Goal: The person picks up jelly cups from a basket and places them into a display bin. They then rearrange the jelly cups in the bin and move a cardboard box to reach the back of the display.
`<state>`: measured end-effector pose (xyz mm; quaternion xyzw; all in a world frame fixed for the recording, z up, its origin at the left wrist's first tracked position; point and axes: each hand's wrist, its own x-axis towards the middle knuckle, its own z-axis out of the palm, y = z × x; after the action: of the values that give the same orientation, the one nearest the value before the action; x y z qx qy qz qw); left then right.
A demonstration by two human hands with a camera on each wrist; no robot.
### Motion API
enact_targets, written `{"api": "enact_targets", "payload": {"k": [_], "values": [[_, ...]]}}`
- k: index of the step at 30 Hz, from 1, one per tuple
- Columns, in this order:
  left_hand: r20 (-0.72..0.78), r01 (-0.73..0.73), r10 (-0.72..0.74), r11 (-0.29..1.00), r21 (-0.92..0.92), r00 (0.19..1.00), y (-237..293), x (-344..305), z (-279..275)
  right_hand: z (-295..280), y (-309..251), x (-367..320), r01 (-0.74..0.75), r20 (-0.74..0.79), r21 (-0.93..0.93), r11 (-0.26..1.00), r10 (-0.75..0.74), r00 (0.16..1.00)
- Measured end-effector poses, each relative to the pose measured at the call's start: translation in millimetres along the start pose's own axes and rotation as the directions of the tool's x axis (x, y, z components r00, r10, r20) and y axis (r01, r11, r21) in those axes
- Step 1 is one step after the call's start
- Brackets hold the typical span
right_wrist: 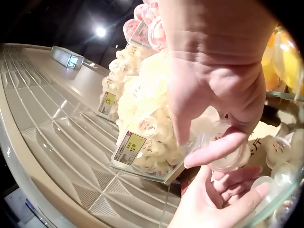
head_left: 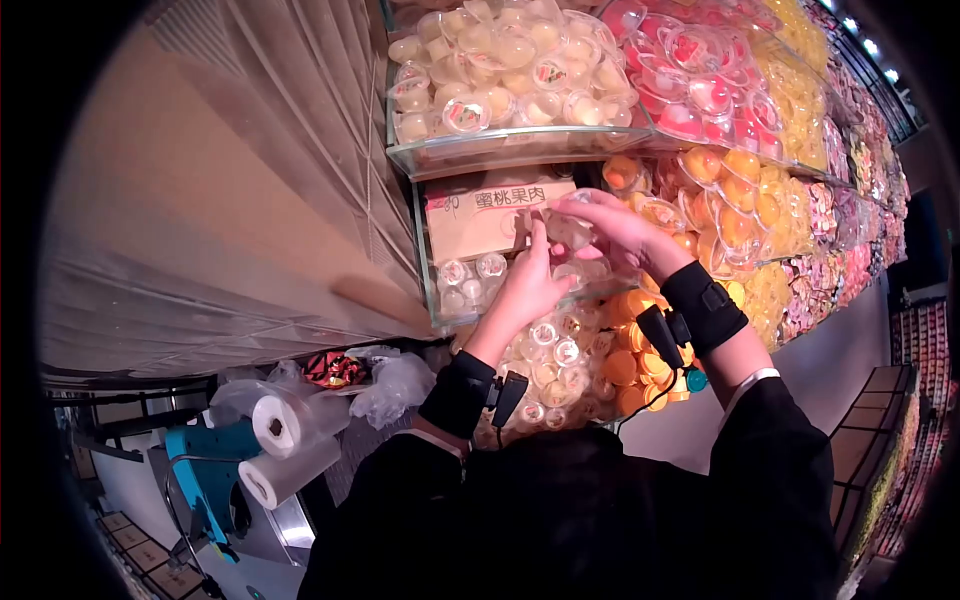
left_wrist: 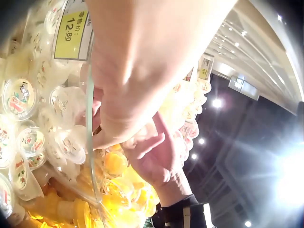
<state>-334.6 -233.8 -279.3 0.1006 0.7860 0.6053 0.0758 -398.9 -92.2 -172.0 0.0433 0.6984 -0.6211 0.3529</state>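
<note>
My right hand (head_left: 618,228) grips clear jelly cups (right_wrist: 225,149) above a glass-sided bin, its fingers bent over their lids. From the lower left my left hand (head_left: 528,288) meets it, fingers curled at the underside of the same cups; in the right wrist view the left hand (right_wrist: 213,202) sits just below them. My left palm is hidden in the left wrist view. Behind the hands stands a cardboard sign (head_left: 475,215) with handwritten characters. Small clear cups (head_left: 470,283) lie in the bin under the left hand.
Pale yellow jelly cups (head_left: 500,70) fill the upper bin, with pink ones (head_left: 700,75) beside it. Orange cups (head_left: 635,355) lie right of the hands. Glass bin edges (head_left: 520,140) run close by. Rolls of plastic bags (head_left: 277,425) are at lower left.
</note>
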Motion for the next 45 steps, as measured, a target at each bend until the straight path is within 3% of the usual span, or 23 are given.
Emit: {"api": "enact_targets", "payload": {"k": [3, 6, 8, 11, 14, 16, 18, 20, 23, 24, 26, 28, 30, 34, 36, 38, 41, 45], "values": [[-0.101, -0.095, 0.095, 0.995, 0.006, 0.99, -3, 0, 2, 5, -1, 15, 0.177, -0.056, 0.161, 0.971, -0.17, 0.984], [-0.05, -0.04, 0.04, 0.999, 0.01, 0.998, -1, 0, -2, 3, -5, 16, 0.141, -0.037, 0.16, 0.977, -0.137, 0.99], [-0.035, -0.02, 0.021, 0.999, 0.026, 0.999, 1, -2, -2, 1, -7, 10, 0.158, -0.062, 0.116, 0.981, -0.151, 0.987], [-0.088, -0.102, 0.106, 0.994, 0.046, 0.99, 0, -5, -1, -4, -7, -1, 0.138, -0.174, -0.162, 0.977, -0.166, 0.971], [-0.029, -0.112, 0.119, 0.978, 0.179, 0.993, -2, -6, -4, -9, 8, -16, 0.17, -0.117, -0.221, 0.96, -0.199, 0.973], [-0.065, -0.094, 0.105, 0.984, 0.15, 0.992, 2, -6, -4, -5, 22, -24, 0.181, -0.119, -0.25, 0.951, -0.215, 0.969], [-0.067, -0.107, 0.115, 0.987, 0.119, 0.991, 0, -5, -3, -4, 34, -29, 0.084, -0.093, -0.183, 0.98, -0.103, 0.99], [-0.089, -0.101, 0.111, 0.988, 0.117, 0.99, -6, -5, 0, -5, 50, -25, 0.053, -0.141, -0.218, 0.975, -0.085, 0.986], [-0.12, -0.207, 0.229, 0.963, 0.173, 0.966, -12, -2, 2, -10, 53, -23, 0.085, -0.132, -0.607, 0.79, -0.205, 0.97], [-0.126, -0.203, 0.226, 0.964, 0.173, 0.966, -11, -3, 0, -11, 53, -23, 0.087, -0.125, -0.609, 0.788, -0.204, 0.971], [-0.069, -0.148, 0.159, 0.979, 0.14, 0.985, -7, -3, -2, -12, 52, -23, 0.22, 0.03, -0.867, 0.448, -0.394, 0.919], [-0.069, -0.13, 0.139, 0.983, 0.128, 0.988, -6, -3, -1, -8, 46, -21, 0.162, -0.013, -0.847, 0.507, -0.325, 0.946], [-0.069, -0.109, 0.117, 0.987, 0.115, 0.991, -8, -2, -2, -14, 47, -9, 0.226, 0.131, -0.951, 0.213, -0.382, 0.915], [-0.044, -0.106, 0.112, 0.988, 0.114, 0.993, -9, -2, -1, -14, 44, -2, 0.145, 0.078, -0.972, 0.186, -0.323, 0.943], [-0.055, -0.085, 0.09, 0.992, 0.096, 0.994, -11, -1, -2, -10, 27, -7, 0.06, 0.017, -0.942, 0.329, -0.132, 0.991], [-0.066, -0.151, 0.158, 0.983, 0.101, 0.985, -14, 0, -1, -12, 40, -1, 0.095, 0.04, -0.946, 0.31, -0.179, 0.983], [-0.072, -0.115, 0.122, 0.989, 0.096, 0.99, -14, 0, 0, -14, 64, 7, 0.238, 0.132, -0.95, 0.202, -0.43, 0.893], [-0.095, -0.14, 0.151, 0.984, 0.107, 0.984, -12, -2, -1, -15, 68, 0, 0.246, 0.165, -0.96, 0.132, -0.444, 0.881]]}}
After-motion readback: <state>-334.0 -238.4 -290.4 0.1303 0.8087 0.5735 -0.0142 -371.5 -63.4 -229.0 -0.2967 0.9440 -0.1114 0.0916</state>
